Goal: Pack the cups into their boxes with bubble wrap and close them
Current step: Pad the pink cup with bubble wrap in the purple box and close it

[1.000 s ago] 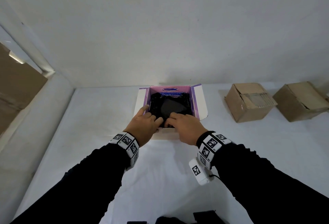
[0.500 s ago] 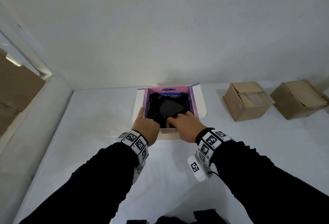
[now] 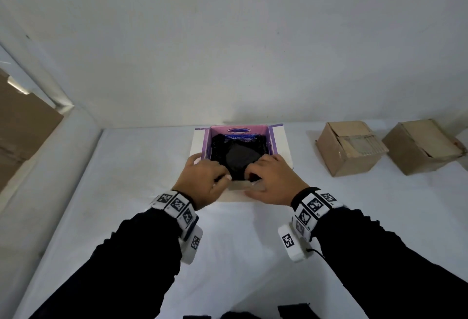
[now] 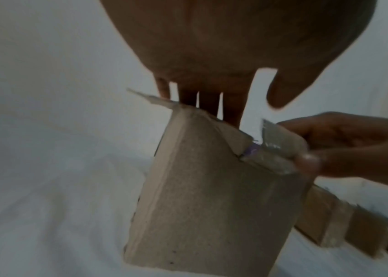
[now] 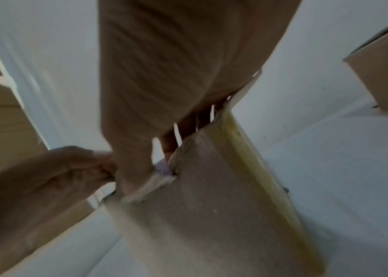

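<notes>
We list: a table (image 3: 126,192) under white cloth; on it, toward the far edge, an open box (image 3: 281,141) with purple inner walls and white side flaps spread, holding a dark wrapped bundle (image 3: 240,158), presumably the cup in its wrap. To the right, well apart from it, two closed brown cardboard boxes (image 3: 349,146) stand side by side. Our left hand (image 3: 202,179) rests on the box's near left corner, fingers reaching inside, grip uncertain. Our right hand (image 3: 273,182) pinches the near flap (image 4: 273,150), thumb outside, fingers curled over the rim.
</notes>
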### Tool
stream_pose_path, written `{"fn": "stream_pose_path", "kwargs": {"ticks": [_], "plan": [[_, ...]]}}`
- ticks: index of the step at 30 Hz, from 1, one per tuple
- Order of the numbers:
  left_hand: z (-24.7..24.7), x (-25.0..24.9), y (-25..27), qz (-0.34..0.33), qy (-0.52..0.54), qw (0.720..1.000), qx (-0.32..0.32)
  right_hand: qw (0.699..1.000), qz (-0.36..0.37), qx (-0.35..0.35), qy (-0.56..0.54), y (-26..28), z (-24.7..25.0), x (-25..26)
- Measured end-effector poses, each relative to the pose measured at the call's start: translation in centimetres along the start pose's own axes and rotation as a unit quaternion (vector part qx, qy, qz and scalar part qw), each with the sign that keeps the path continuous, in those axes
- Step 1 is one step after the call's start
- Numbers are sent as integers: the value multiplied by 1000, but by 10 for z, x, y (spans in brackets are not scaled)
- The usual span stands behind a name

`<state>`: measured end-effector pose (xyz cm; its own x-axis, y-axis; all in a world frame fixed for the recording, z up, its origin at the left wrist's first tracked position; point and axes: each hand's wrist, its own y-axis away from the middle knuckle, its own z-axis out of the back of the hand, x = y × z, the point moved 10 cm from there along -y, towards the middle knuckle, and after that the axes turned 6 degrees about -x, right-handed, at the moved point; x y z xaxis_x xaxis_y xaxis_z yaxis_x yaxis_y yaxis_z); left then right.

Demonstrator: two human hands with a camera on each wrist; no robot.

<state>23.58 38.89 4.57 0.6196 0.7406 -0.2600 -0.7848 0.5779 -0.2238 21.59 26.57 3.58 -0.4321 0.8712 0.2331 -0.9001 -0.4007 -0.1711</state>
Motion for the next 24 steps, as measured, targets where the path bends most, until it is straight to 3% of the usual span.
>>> {"fn": "stream_pose_path", "kwargs": {"ticks": [2, 3, 4, 6, 8, 11, 13, 16, 18, 20, 22, 24], "plan": [[23, 15, 4, 26, 14, 993, -116, 994, -36, -81, -63, 2, 23, -13], [31, 29, 7, 85, -12, 984, -155, 988, -61, -120, -73, 5, 32, -21], [32, 47, 12, 166, -32, 972, -161, 980, -91, -162, -70, 8, 41, -30], [13, 81, 25, 331, 1, 940, -84, 954, -183, -234, -52, 16, 50, -57], [-1, 90, 31, 395, 123, 908, -58, 918, -295, -247, -101, 26, 44, -83], [22, 72, 16, 320, 207, 909, -165, 864, -353, -240, -267, 28, 29, -90], [29, 48, -1, 237, 200, 934, -176, 865, -323, -260, -283, 20, 34, -80], [10, 35, -23, 155, 155, 969, -110, 897, -281, -230, -252, 6, 37, -66], [2, 43, -31, 144, 135, 976, -91, 926, -244, -201, -206, -3, 36, -65], [3, 50, -35, 145, 73, 981, -107, 936, -233, -191, -181, -9, 33, -76], [0, 60, -37, 171, 44, 978, -110, 932, -247, -176, -201, -16, 24, -93], [-7, 67, -37, 192, 82, 973, -100, 912, -281, -152, -255, -26, 13, -112]]}}
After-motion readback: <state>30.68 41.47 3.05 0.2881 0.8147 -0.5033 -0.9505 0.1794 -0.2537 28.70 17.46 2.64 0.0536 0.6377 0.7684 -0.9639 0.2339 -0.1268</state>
